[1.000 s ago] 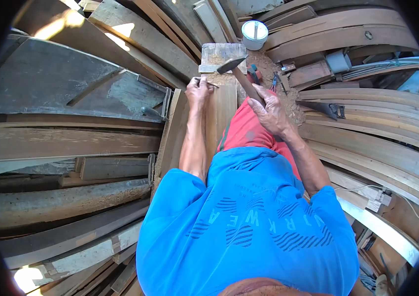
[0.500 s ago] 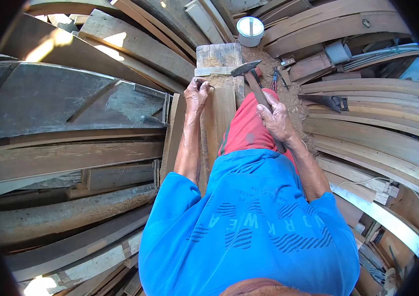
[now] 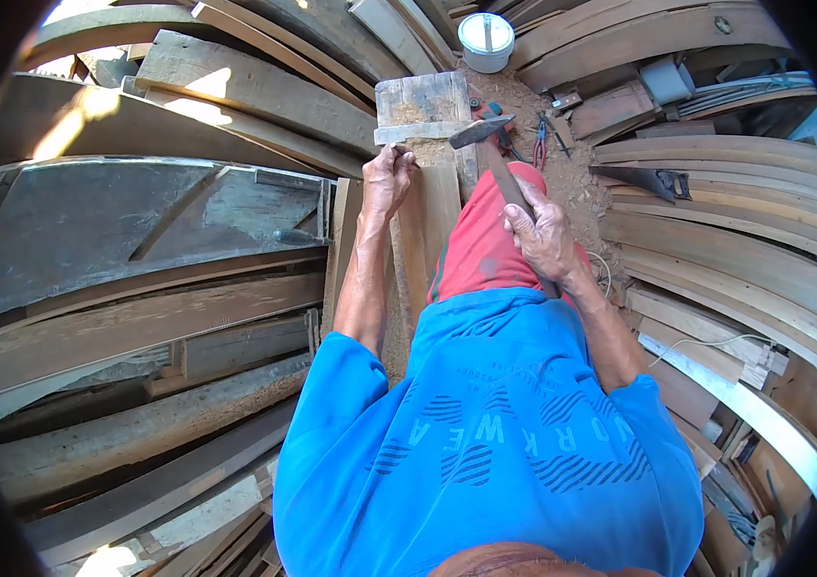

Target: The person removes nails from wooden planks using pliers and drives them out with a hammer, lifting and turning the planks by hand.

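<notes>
My right hand (image 3: 543,234) is wrapped around the wooden handle of a hammer (image 3: 503,178). Its dark metal head is raised over the front of the bench, a little right of the board. At the far end of a long wooden board (image 3: 440,204), my left hand (image 3: 388,181) has thumb and fingers pinched together. Whatever they hold, if anything, is too small to make out. Just beyond those fingertips, a pale wooden strip (image 3: 420,133) lies across a worn wooden block (image 3: 418,99).
A white lidded bucket (image 3: 486,44) stands at the back. Red-handled pliers (image 3: 539,144) lie on the sawdust-covered floor to the right. A handsaw (image 3: 647,180) rests on stacked planks (image 3: 716,226). More timber, including a large grey panel (image 3: 91,226), crowds the left side.
The view has shifted slightly. My left fingers have drawn closer together at the board's end. The hammer stays raised in nearly the same place in my right hand.
</notes>
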The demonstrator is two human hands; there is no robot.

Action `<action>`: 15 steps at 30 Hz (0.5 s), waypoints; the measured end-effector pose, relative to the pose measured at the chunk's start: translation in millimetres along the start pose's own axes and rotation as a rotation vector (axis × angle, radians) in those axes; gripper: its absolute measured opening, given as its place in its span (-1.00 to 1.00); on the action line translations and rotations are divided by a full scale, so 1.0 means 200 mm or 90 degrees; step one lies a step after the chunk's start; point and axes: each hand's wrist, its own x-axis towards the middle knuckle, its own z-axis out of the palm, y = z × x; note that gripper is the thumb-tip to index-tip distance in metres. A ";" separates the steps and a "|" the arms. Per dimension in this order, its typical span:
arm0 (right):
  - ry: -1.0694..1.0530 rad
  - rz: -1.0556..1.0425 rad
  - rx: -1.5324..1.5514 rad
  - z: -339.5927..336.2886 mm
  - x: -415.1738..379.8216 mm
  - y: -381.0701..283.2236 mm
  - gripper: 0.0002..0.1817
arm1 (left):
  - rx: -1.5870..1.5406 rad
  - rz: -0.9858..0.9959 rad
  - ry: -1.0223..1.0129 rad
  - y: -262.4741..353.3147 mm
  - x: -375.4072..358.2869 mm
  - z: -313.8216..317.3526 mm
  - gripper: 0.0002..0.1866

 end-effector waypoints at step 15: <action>-0.066 -0.193 -0.323 0.06 0.36 -0.05 -0.37 | 0.114 0.240 -0.156 0.06 0.10 -0.04 -0.91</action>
